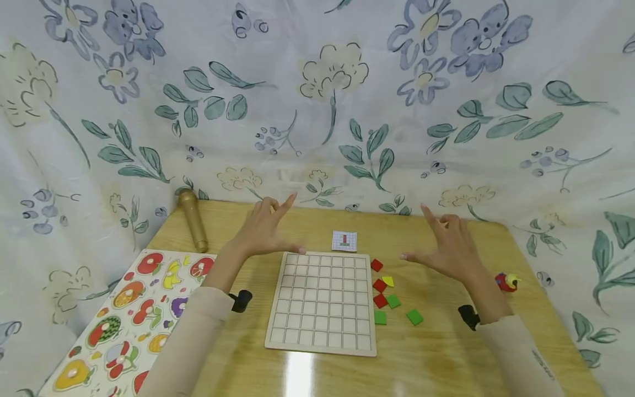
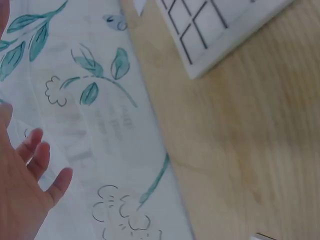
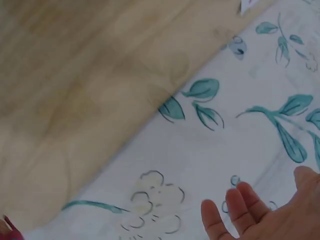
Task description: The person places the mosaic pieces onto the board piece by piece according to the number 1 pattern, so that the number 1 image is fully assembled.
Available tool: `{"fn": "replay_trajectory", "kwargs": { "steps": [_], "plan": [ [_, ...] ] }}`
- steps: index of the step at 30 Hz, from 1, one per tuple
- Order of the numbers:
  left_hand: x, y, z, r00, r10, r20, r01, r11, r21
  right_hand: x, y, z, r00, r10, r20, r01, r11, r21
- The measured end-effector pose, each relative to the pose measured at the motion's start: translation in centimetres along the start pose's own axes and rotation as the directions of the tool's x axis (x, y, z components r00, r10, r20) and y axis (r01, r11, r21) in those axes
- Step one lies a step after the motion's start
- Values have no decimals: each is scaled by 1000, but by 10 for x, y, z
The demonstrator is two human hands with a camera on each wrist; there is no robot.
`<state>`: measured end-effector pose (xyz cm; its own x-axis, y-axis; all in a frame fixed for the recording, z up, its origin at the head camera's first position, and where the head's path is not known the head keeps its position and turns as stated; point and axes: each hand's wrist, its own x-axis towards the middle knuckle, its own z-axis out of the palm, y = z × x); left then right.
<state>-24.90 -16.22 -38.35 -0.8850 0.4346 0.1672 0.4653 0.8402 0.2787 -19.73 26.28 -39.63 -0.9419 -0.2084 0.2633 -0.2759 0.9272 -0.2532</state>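
Observation:
Both hands are raised over the far part of the wooden table, thumb and index finger stretched apart and nothing held. My left hand [image 1: 265, 229] is above the back left corner of a pale square grid board [image 1: 322, 303]. To the board's right, my right hand [image 1: 448, 248] hovers apart from the pieces. Beside the board's right edge lie red tiles [image 1: 380, 300], green tiles [image 1: 414, 316] and a yellow piece [image 1: 388, 282]. A small card [image 1: 344, 241] with a coloured pattern on a grid lies behind the board. In the wrist views the left hand [image 2: 25, 190] and right hand [image 3: 275, 215] show relaxed fingers.
On the left lies a fruit-picture puzzle board [image 1: 119, 298], with a gold microphone-shaped object [image 1: 192, 220] behind it. A small red and yellow toy [image 1: 507, 282] stands near the right table edge. Flowered curtain [image 1: 317, 110] surrounds the table's back and sides.

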Motion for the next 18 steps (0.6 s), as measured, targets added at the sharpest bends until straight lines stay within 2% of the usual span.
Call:
{"fn": "replay_trajectory", "kwargs": {
  "steps": [5, 13, 18],
  "plan": [
    [-15, -7, 7, 999, 25, 47, -21, 996, -87, -16, 4, 11, 998, 6, 55, -11, 997, 81],
    [-30, -12, 20, 994, 7, 109, 14, 981, -193, -29, 4, 16, 990, 22, 141, -46, 985, 167],
    [-39, -18, 29, 989, -24, 148, 55, 975, -214, -35, 5, 22, 986, -2, 164, -31, 980, 194]
  ]
}}
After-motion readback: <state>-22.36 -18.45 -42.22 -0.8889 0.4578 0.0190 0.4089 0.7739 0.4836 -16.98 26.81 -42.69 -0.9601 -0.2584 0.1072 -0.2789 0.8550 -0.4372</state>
